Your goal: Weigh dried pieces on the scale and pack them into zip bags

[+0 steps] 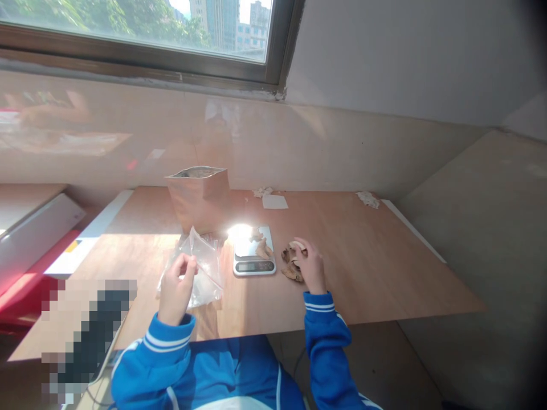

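Right of the scale (pixel 248 250), the right hand (pixel 311 269) curled over dried pieces (pixel 292 275), grip unclear; the left hand (pixel 176 289) pinched a clear bag (pixel 207 285).

Tabletop (pixel 363 256): wood-look board, smooth, low sheen. Standing pouch (pixel 199 202): brown paper look outside, mostly matt, silvery foil-like lining showing at the mouth. Flat bag (pixel 207 287): clear thin plastic, creased, glossy. Scale (pixel 254 268): smooth pale plastic-looking body; its plate (pixel 245 246) reads as polished metal, glaring in the sun from where I stand. Dried pieces (pixel 293 275): matt, rough, wrinkled. White slip (pixel 274 201): paper-like, flat, matt. Crumpled wad (pixel 368 199): tissue-like, rough. Sleeves (pixel 328 333): blue cloth, soft, matt. Lower wall (pixel 265 136): smooth, glossy, throws back reflections. Upper wall (pixel 384 57): matt, paint-like. Window frame (pixel 239 69): dark metal look, dull sheen.
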Demonstrator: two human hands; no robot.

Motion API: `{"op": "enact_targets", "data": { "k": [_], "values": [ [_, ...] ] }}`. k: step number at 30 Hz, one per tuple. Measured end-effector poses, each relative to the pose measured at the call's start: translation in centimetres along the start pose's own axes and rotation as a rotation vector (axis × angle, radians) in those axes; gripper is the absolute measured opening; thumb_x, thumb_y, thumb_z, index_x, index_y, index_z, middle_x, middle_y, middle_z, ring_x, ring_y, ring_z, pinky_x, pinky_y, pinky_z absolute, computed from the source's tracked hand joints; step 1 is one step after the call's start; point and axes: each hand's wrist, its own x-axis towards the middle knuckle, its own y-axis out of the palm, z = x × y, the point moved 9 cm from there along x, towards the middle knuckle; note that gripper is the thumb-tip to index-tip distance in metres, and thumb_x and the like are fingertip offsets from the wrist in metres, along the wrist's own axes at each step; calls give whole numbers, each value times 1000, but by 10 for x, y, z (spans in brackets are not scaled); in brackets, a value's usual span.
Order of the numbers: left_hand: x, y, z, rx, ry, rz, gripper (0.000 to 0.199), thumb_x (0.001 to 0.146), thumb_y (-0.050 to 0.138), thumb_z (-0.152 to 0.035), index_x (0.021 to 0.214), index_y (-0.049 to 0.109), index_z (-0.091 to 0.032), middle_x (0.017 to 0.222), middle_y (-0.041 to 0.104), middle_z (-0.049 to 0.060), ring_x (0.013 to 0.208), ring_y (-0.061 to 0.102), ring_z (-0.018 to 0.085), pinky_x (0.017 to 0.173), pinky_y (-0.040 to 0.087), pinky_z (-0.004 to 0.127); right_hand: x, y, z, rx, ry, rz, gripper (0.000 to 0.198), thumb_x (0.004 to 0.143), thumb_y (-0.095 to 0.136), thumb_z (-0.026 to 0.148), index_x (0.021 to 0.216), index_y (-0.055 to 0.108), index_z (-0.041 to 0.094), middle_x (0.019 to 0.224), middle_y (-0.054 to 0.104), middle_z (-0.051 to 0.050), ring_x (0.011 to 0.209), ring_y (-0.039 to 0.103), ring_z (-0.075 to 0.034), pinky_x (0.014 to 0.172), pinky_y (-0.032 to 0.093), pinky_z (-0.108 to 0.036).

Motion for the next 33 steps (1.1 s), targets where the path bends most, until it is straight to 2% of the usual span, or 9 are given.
{"op": "enact_targets", "data": {
  "k": [2, 5, 10, 13, 17, 20, 23, 28, 33],
  "values": [
    [0, 1, 2, 0, -10, 0, 37, 83, 46, -50, 61, 48, -21, 57, 53, -2, 60, 54, 14, 61, 43, 24, 7, -10, -37, -66, 38, 17, 29, 89, 44, 28, 102, 67, 16, 104, 68, -13, 94, 61, -26, 84, 47, -41],
    [-1, 4, 3, -1, -17, 9, 36, 83, 47, -50, 61, 48, -20, 58, 53, -2, 60, 54, 13, 62, 43, 24, 16, 0, -67, -174, 32, 144, 25, 83, 48, 21, 98, 68, 16, 98, 69, -12, 92, 61, -25, 83, 46, -41],
    [-3, 4, -1, -13, -7, 27, 36, 83, 46, -50, 61, 47, -21, 58, 53, -2, 61, 53, 13, 60, 43, 23, 29, 32, -59, -273, -77, 318, 37, 76, 59, 14, 112, 66, 21, 113, 67, -9, 104, 57, -26, 89, 41, -41],
    [-3, -1, -1, 1, -1, 15, 37, 83, 45, -50, 61, 47, -21, 58, 52, -1, 61, 53, 14, 58, 42, 23, 34, 47, -53, -302, -98, 411, 32, 73, 65, 15, 104, 69, 22, 104, 70, -8, 97, 58, -25, 84, 41, -39],
    [-4, -7, 2, 31, -5, -10, 37, 83, 46, -51, 61, 48, -20, 58, 54, -1, 61, 54, 14, 58, 42, 23, 42, 42, -50, -278, -65, 367, 22, 75, 63, 15, 95, 69, 21, 96, 70, -8, 89, 59, -23, 81, 41, -36],
    [-3, -8, 6, 32, -7, -12, 37, 83, 46, -50, 61, 49, -20, 58, 54, -1, 61, 54, 14, 60, 43, 24, 42, 32, -29, -169, -52, 280, 24, 78, 57, 16, 100, 67, 19, 100, 67, -8, 89, 60, -21, 79, 43, -33],
    [-2, -6, 7, 18, -3, -7, 36, 83, 46, -49, 61, 48, -21, 58, 53, -2, 61, 53, 14, 62, 43, 24, 34, 29, 19, -38, -88, 197, 26, 82, 56, 21, 107, 64, 20, 103, 65, -7, 86, 61, -19, 75, 46, -30],
    [-2, -5, 5, -3, -20, 5, 36, 82, 47, -50, 61, 48, -21, 58, 53, -2, 60, 54, 14, 60, 43, 24, 8, 76, 103, -4, -231, 263, 19, 84, 58, 21, 102, 63, 21, 94, 65, -4, 86, 59, -20, 79, 47, -32],
    [-6, -11, 8, 9, -38, 4, 36, 82, 47, -51, 62, 48, -21, 59, 54, -2, 61, 54, 14, 60, 43, 24, -8, 113, 111, -253, -258, 206, 20, 84, 61, 21, 104, 60, 19, 109, 61, -14, 100, 53, -30, 84, 43, -44]
  ]
}}
